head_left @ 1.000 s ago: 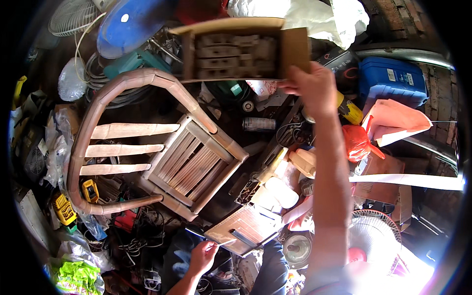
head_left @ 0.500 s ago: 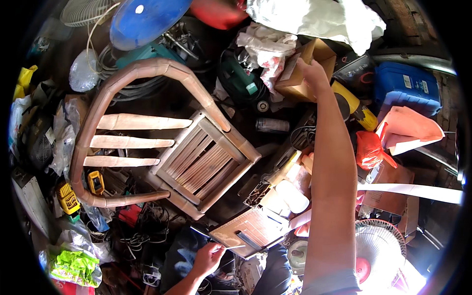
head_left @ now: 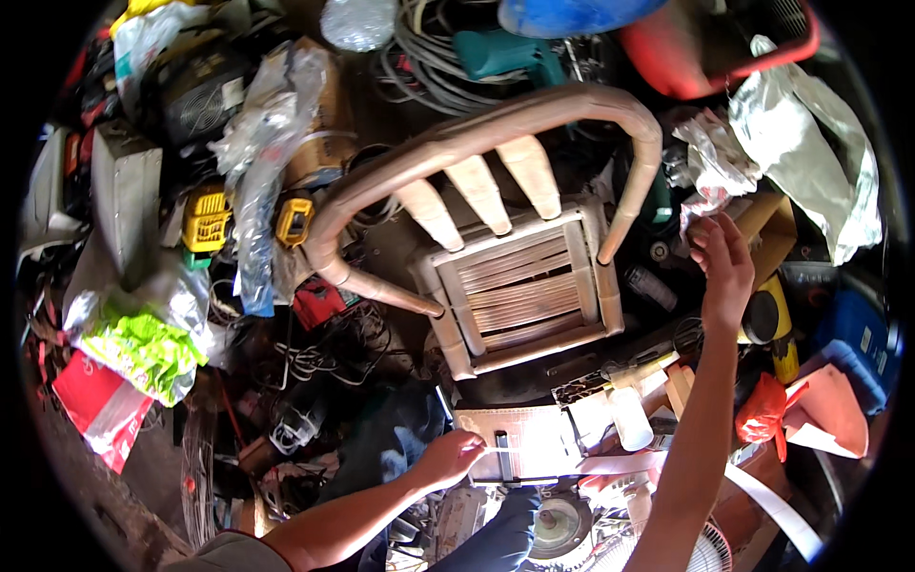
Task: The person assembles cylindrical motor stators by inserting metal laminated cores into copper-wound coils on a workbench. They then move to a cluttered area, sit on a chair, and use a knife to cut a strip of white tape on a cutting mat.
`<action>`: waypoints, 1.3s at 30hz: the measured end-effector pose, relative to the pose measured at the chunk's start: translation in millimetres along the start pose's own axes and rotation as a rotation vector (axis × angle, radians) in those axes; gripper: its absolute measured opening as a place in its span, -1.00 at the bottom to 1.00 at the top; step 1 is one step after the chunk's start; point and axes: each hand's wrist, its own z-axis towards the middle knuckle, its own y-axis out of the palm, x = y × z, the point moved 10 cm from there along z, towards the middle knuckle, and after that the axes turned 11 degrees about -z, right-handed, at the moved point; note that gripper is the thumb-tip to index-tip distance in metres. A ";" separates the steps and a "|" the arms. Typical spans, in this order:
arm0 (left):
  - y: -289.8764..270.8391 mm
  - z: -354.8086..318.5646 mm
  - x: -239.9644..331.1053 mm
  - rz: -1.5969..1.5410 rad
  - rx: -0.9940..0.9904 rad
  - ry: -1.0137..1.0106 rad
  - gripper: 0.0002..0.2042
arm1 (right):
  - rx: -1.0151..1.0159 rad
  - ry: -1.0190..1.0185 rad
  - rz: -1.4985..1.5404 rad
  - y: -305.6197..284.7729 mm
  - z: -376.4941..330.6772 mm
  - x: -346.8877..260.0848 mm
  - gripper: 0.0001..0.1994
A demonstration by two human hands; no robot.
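My left hand (head_left: 453, 459) is closed in a pinch on a thin white stick (head_left: 498, 449). The stick reaches over a flat brown board (head_left: 481, 421) above my lap, with a dark slot or bar on it; strong glare hides its right part. My right hand (head_left: 721, 259) is stretched out to the right, its fingers loosely bent and apart, with nothing visible in them. It is nearest to an open cardboard box (head_left: 774, 229) and a crumpled white plastic bag (head_left: 710, 153). Beyond the board stands a small bamboo chair (head_left: 529, 296) with a curved back.
Several tools and bags crowd around the chair. Yellow-and-black tools (head_left: 206, 219) lie at the left, near a bright green bag (head_left: 143, 348). A coiled grey cable (head_left: 419, 57) and a red basin (head_left: 667, 57) are at the back. A blue case (head_left: 863, 334) and a fan (head_left: 710, 553) are at the right.
The view has swung to the left, so the chair appears farther right. My right hand has come away from the cardboard box. My left hand keeps its pinch on the white stick.
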 end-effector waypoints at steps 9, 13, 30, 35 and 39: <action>-69.8 -19.4 -57.4 -0.856 0.217 -0.008 -0.85 | 0.128 -0.129 0.244 70.7 -93.2 -117.0 -0.70; -121.7 -86.3 -32.7 -0.358 0.450 0.162 -0.86 | 0.094 -0.038 0.268 115.6 -151.6 -129.1 -0.74; -159.8 -181.2 -45.6 -0.034 0.555 0.502 -0.95 | -0.215 -0.916 -1.242 346.5 -177.6 -257.8 -0.80; -183.3 -188.3 -118.8 -0.481 0.724 0.098 -0.90 | -0.366 -0.845 -1.370 344.2 -175.4 -245.1 -0.75; -215.3 -205.2 -140.3 -0.720 0.680 0.096 -0.85 | -0.384 -0.771 -1.478 348.7 -168.2 -240.4 -0.71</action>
